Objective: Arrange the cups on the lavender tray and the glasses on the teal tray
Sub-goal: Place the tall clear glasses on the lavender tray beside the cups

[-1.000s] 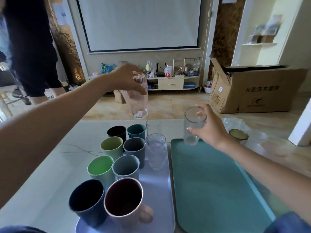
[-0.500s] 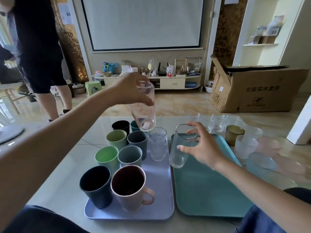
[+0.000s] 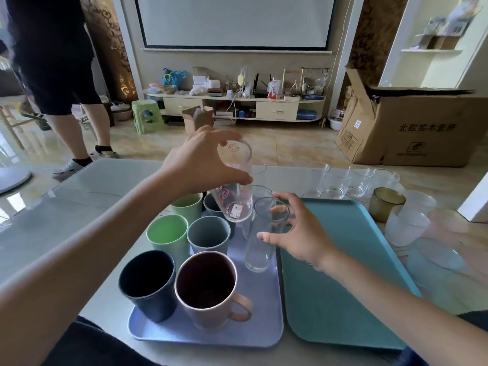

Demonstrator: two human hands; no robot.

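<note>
**Two glasses held over the lavender tray**

Gripped in left hand: printed glass (small red cartoon marks, unreadable), raised above cups on lavender tray. Pinched at rim by right hand: plain tall glass, over that tray's right edge, beside teal tray. Printed on cardboard box: Chinese characters, too blurred to read surely.

Both forearms bare; dark clothing at the lap.
</note>
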